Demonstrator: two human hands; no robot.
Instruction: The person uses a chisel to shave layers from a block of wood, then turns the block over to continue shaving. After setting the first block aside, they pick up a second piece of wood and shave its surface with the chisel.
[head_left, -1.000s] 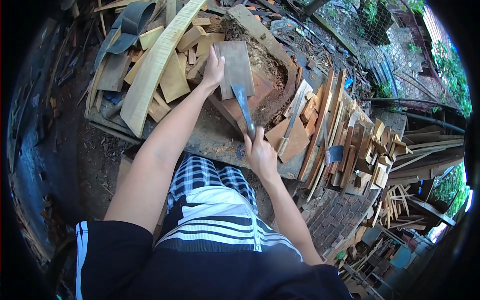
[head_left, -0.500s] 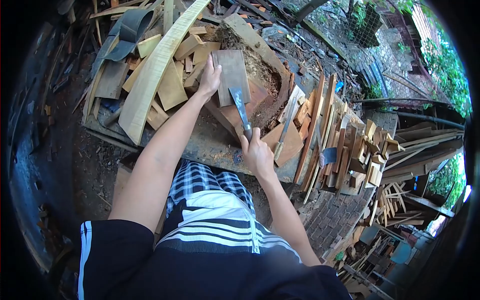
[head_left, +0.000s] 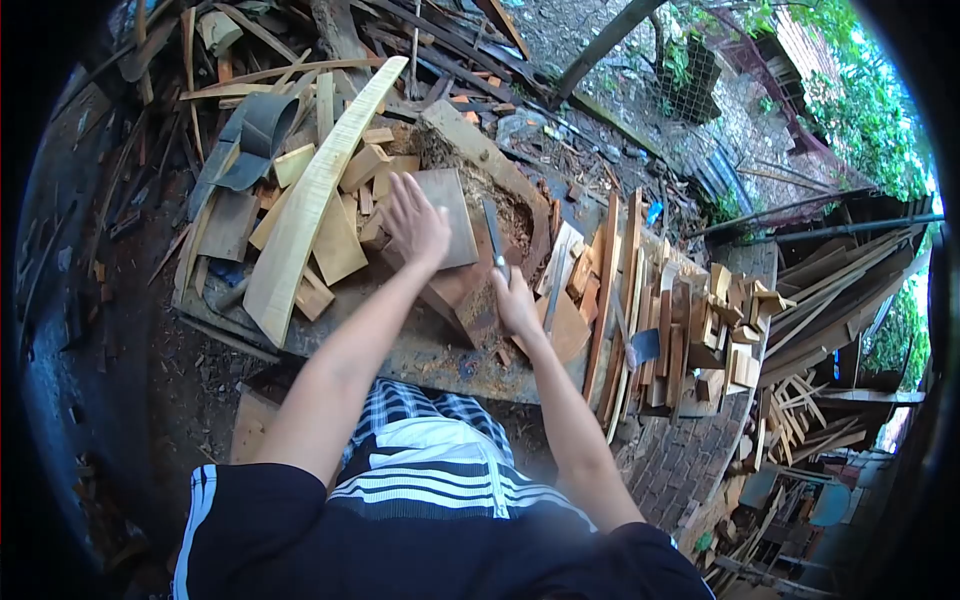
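Observation:
My left hand (head_left: 418, 228) lies flat with fingers stretched over the left part of a flat brownish-grey board (head_left: 457, 212). Under that board is a large reddish wooden block (head_left: 462, 300). My right hand (head_left: 516, 303) is closed around the handle of a chopping knife (head_left: 492, 228). The knife's dark blade points away from me, seen nearly edge-on, just right of the board and apart from it. A second long-bladed tool (head_left: 552, 300) lies to the right of my right hand, against a reddish wood piece (head_left: 572, 330).
A long curved pale plank (head_left: 322, 195) leans over offcuts on the left, beside a bent dark sheet (head_left: 250, 140). Upright strips (head_left: 607, 290) and many small wood pieces (head_left: 735, 320) crowd the right. A hollowed, crumbling timber (head_left: 475, 140) lies behind the board.
My left hand has gone from gripping the board's left edge to lying flat on it. The knife has moved off the board to its right, its blade turning edge-on. The view has shifted slightly.

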